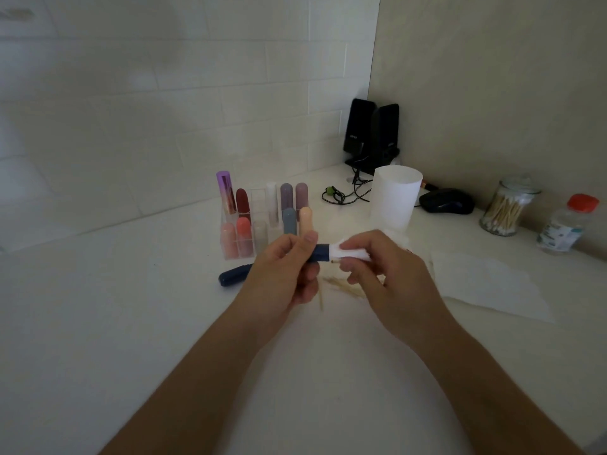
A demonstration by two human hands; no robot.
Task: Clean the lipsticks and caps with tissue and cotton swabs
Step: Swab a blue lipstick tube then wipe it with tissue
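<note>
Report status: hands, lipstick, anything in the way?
Left hand holds navy lipstick. Right hand pinches tissue around its end. Navy cap on counter; nothing blocks.

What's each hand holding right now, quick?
The left hand grips the dark blue cylindrical lipstick tube.
The right hand pinches a white paper tissue wrapped over that tube's end.

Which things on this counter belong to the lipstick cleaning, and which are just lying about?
In the job: navy lipstick, tissue round it, navy cap, lipstick rack, swab jar, flat tissue sheet.

Lying about: speakers, mouse, cables, white cup, orange-capped bottle (use unclear).
</note>
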